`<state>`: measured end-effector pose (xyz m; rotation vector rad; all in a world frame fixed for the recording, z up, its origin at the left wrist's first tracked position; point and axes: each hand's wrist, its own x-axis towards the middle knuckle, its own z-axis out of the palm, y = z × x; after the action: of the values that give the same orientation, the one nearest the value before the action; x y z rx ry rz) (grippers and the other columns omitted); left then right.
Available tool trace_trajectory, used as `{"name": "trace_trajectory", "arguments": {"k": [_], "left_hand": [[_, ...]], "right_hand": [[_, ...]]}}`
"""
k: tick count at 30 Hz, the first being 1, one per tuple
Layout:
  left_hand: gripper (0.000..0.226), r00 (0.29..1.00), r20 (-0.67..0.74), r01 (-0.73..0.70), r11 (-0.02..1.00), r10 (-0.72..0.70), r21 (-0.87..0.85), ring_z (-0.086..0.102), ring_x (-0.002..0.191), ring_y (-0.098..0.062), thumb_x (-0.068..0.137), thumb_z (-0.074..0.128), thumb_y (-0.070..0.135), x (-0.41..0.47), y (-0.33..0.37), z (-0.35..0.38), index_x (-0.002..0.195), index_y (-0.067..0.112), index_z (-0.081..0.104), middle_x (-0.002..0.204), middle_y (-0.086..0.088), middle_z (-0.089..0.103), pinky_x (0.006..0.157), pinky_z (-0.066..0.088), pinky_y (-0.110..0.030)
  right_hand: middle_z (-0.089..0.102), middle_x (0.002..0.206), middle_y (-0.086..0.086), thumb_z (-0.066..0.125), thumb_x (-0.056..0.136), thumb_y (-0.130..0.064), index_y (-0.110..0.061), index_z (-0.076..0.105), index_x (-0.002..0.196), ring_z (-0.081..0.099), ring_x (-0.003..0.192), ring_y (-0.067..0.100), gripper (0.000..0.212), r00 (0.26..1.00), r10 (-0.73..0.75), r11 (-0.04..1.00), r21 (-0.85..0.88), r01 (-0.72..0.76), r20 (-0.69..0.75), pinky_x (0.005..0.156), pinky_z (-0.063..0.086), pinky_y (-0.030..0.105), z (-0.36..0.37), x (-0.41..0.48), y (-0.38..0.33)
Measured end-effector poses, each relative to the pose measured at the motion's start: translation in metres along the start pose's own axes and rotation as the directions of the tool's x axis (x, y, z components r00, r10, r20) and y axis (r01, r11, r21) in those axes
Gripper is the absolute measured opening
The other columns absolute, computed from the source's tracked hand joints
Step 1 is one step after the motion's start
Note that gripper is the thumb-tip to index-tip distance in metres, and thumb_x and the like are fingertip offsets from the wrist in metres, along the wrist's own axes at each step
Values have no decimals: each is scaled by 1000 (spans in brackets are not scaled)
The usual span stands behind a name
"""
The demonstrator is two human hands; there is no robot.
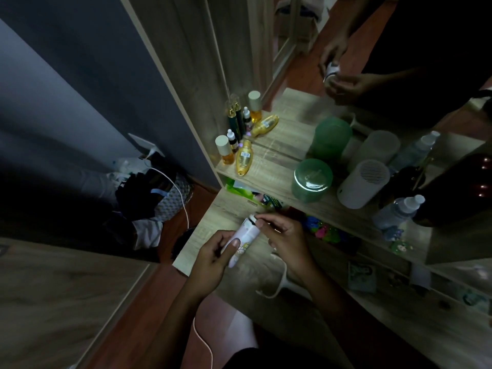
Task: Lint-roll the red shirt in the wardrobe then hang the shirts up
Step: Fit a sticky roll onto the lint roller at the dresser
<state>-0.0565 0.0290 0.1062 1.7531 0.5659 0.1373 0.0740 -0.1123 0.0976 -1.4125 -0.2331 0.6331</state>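
Observation:
A white lint roller (246, 237) with a cartoon print on its roll is held over the wooden dresser top (226, 211). My left hand (215, 255) wraps the lower part of the roll, thumb pressed on its front. My right hand (286, 237) pinches the roller's upper end with its fingertips. A white curved handle (282, 280) pokes out under my right wrist. No red shirt or wardrobe interior shows in this view. A mirror above the dresser reflects both hands and the roller (331, 71).
On the dresser's shelf (269, 171) stand amber and gold bottles (243, 158), a green lidded jar (311, 181), a white round speaker (363, 183) and a clear spray bottle (399, 211). Bags and a white cable (183, 201) lie on the floor at the left.

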Motion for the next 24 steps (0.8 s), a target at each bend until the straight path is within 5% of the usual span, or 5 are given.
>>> {"name": "trace_trajectory", "arguments": {"k": [8, 15, 24], "left_hand": [[18, 999, -17, 32, 997, -34, -75, 67, 83, -13, 95, 58, 27, 0, 6, 7, 103, 13, 68, 88, -3, 72, 73, 50, -22], [20, 999, -7, 31, 998, -32, -56, 69, 88, -21, 94, 59, 32, -3, 2, 9, 105, 18, 68, 93, -8, 72, 76, 53, -30], [13, 999, 49, -10, 999, 8, 39, 68, 93, -17, 96, 60, 29, 0, 7, 6, 105, 21, 67, 97, -1, 71, 79, 53, -32]], "right_hand": [[76, 101, -6, 64, 93, -12, -15, 74, 111, 65, 77, -7, 21, 997, -62, 994, -86, 66, 54, 63, 45, 6, -2, -12, -6], [73, 111, -13, 63, 94, -13, -19, 74, 112, 67, 102, 0, 22, 995, -39, 992, -116, 50, 90, 67, 47, 9, -7, -13, -7], [75, 90, -8, 63, 93, -12, -13, 74, 104, 67, 78, -3, 15, 997, 44, 998, -57, -40, 61, 55, 45, 12, -13, -8, -8]]}}
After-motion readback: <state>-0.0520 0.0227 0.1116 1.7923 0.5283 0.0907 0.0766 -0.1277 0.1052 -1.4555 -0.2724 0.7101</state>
